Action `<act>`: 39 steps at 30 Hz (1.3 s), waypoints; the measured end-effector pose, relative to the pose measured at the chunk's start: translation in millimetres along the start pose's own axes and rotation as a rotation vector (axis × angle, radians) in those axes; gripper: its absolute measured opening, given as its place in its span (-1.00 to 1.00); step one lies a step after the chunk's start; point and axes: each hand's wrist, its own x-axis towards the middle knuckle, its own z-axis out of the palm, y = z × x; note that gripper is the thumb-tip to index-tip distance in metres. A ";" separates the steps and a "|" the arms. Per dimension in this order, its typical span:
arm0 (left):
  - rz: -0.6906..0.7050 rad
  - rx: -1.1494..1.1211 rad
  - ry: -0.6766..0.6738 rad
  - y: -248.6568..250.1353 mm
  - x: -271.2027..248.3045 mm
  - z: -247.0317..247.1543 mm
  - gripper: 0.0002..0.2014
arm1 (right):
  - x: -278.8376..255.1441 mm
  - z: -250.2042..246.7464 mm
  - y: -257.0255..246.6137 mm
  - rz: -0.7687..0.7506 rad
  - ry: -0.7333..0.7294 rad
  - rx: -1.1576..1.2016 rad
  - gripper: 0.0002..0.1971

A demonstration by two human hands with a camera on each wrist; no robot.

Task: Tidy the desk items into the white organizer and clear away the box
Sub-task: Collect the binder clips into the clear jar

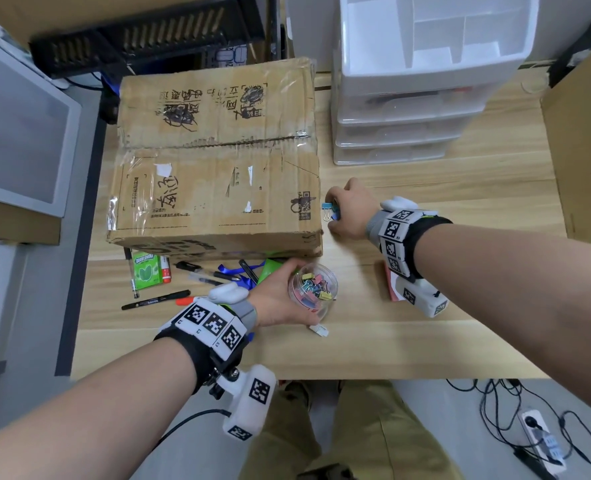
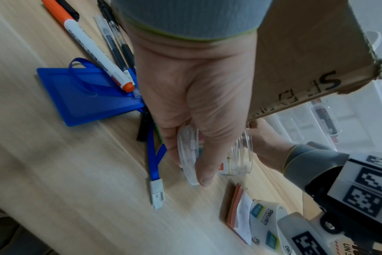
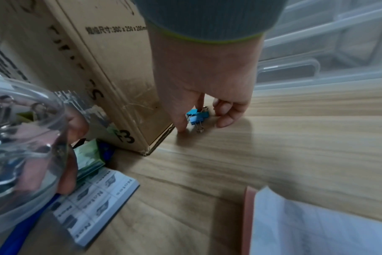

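Observation:
A closed cardboard box (image 1: 217,161) fills the desk's left half. Behind my right hand stands the white organizer (image 1: 408,98), with clear drawers and an open top tray. My left hand (image 1: 307,292) grips a clear open jar (image 1: 313,285) full of coloured binder clips, just in front of the box's near right corner. In the left wrist view its fingers (image 2: 204,179) wrap the jar (image 2: 236,155). My right hand (image 1: 333,216) reaches to the box's right side and pinches blue binder clips (image 1: 329,211). In the right wrist view the clips (image 3: 197,115) touch the desk between thumb and fingers.
Pens, a black marker (image 1: 155,299), an orange marker (image 2: 94,50), a green gum pack (image 1: 146,271) and a blue card holder (image 2: 85,96) with lanyard lie in front of the box. Sticky notes (image 1: 391,285) sit under my right wrist. Another carton (image 1: 585,150) stands at the right.

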 end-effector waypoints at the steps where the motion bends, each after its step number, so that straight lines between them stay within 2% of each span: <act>1: 0.001 -0.001 -0.001 0.1 -1.1 -0.2 -0.16 | -1.6 2.0 0.4 -0.006 0.027 -0.006 -0.51; 5: 0.008 -0.029 -0.002 -2.7 -4.2 -0.4 -0.16 | -2.9 5.3 -1.8 -0.041 0.096 -0.041 -0.47; 9: 0.012 -0.049 -0.012 -6.2 -7.8 -0.5 -0.16 | -8.3 11.1 -6.5 -0.054 0.081 -0.075 -0.61; 13: 0.012 -0.052 -0.021 -6.1 -10.0 0.2 -0.16 | -20.3 18.7 -7.1 0.013 0.069 -0.053 -0.73; 18: 0.008 -0.044 -0.027 -3.3 -9.1 2.2 -0.16 | -31.5 22.9 -2.2 0.068 0.044 -0.065 -0.72; 27: 0.000 -0.011 -0.031 -3.2 -9.4 1.2 -0.11 | -43.5 26.7 9.4 -0.025 0.037 -0.009 -0.78; 34: -0.010 -0.002 -0.012 -1.8 -10.8 0.8 -0.14 | -44.6 17.3 11.0 -0.021 -0.007 0.044 -0.79; 39: -0.016 0.009 -0.001 -4.4 -10.8 -1.0 -0.09 | -47.9 13.7 18.7 0.057 0.135 0.214 -0.84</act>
